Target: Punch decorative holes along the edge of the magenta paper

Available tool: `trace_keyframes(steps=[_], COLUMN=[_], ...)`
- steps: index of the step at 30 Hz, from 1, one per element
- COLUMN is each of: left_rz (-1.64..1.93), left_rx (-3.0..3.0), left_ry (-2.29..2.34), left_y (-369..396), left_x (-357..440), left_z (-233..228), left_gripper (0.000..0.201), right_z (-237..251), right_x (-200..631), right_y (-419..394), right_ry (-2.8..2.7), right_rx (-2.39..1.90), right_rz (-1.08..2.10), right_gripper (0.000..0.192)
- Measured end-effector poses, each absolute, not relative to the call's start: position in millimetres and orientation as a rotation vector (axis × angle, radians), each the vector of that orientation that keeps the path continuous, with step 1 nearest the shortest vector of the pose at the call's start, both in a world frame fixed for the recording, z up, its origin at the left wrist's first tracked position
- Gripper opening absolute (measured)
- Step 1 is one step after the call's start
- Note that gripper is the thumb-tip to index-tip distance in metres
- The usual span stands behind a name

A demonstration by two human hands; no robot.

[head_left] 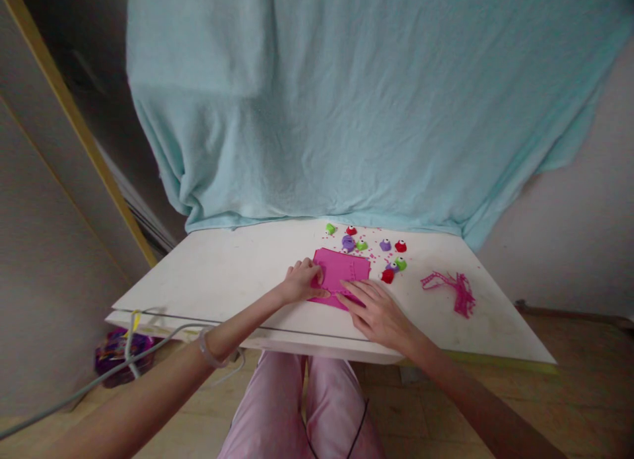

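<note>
I am holding a pink foam sheet (341, 277) flat on the white counter (222, 274), just below the centre of the frame, and it looks as if I am steadying it between punches. My left hand (301, 282) is curling loosely at the sheet's left edge, its fingers half closed and pinching or pressing that edge; I cannot tell whether it is hiding something small inside. My right hand (377, 312) is lying open and flat, fingers spread, its fingertips resting on the sheet's lower right corner and gripping nothing. Just above and to the right of the sheet, small craft punches (391, 251) in green, red and purple are sitting scattered among tiny pink specks. Further right, well apart, pink trimmed strips (453, 288) are lying in a tangle. I judge the next move calls for picking a punch and sliding it onto an unpunched edge.
</note>
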State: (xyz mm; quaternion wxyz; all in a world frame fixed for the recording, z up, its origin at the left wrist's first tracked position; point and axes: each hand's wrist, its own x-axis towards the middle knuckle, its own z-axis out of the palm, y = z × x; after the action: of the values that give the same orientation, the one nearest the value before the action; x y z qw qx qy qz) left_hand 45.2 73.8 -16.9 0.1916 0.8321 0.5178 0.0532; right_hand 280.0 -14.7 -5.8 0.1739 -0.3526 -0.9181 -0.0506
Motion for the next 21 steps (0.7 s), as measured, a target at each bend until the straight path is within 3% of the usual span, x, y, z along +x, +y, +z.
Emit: trace_keyframes(steps=[21], left_rz=[0.055], left_rx=[2.333], left_ry=[1.450], left_y=[77.6], left_x=[45.5], left_z=[-12.3], left_gripper=[0.044], right_z=[-7.9], right_x=[302.8], right_y=[-26.0], right_ry=[-2.515], right_rx=[-1.109], right_rz=[-0.165], right_gripper=[0.043])
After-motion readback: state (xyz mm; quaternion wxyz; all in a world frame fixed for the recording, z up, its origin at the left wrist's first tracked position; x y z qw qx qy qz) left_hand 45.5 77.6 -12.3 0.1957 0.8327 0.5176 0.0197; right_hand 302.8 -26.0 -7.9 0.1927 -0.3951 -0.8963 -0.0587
